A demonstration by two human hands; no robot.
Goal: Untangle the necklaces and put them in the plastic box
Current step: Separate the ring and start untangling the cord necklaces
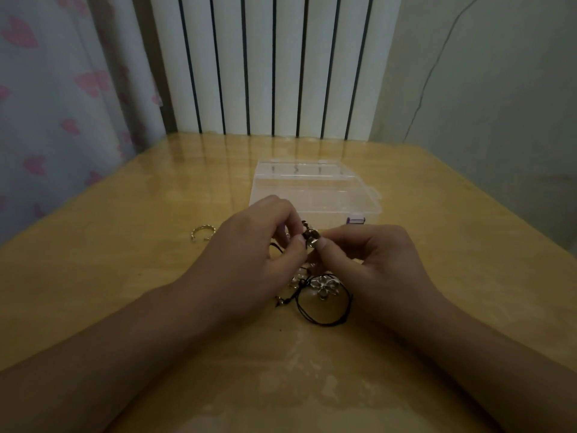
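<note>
Two bare hands meet over a wooden desk (125,276), working at a tangle of necklaces (312,276). The left hand (256,245) and right hand (371,260) each pinch a small metal piece (310,239) of the tangle between curled fingers, holding it just above the desk. Below them a black cord loop (324,310) and a silver flower pendant (326,287) lie on the desk. The clear plastic box (315,189) sits just behind the hands, lid closed. A twisted gold ring-shaped piece (203,232) lies apart to the left.
</note>
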